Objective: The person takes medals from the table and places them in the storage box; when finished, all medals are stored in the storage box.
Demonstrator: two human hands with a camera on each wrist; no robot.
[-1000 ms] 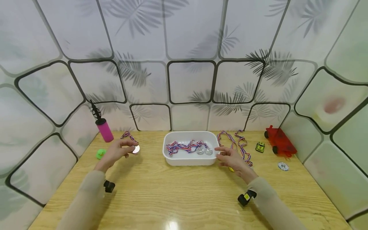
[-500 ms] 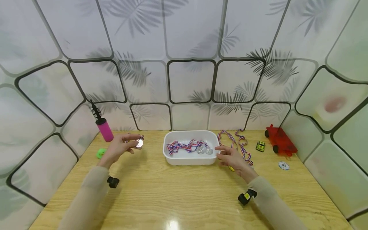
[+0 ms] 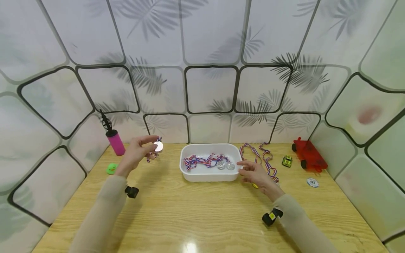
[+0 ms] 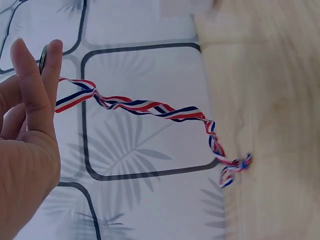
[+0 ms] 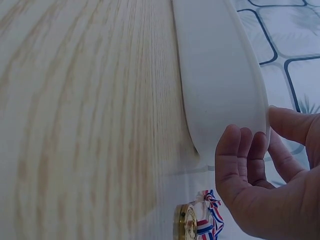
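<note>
My left hand (image 3: 134,154) pinches a silver medal (image 3: 159,146) between its fingers, raised above the left side of the table. Its red, white and blue ribbon (image 4: 150,107) hangs twisted below, ending in a bunched loop near the table in the left wrist view. My right hand (image 3: 259,177) holds the right end of a white tub (image 3: 209,178) with curled fingers at its rim. Inside the tub lie two silver medals (image 3: 230,166) and their tangled ribbons (image 3: 200,161). Beneath the right hand, a gold medal (image 5: 186,222) is partly visible on the table.
More striped ribbons (image 3: 267,160) lie right of the tub. Beyond them are a yellow toy car (image 3: 287,161), a red toy cart (image 3: 308,154) and a poker chip (image 3: 312,182). At left stand a pink hand pump (image 3: 116,144) and a green rubber duck (image 3: 111,168).
My left hand has lifted the silver medal off the table area, moving up and slightly right, with its ribbon trailing along. The right hand and the tub have stayed in place.
</note>
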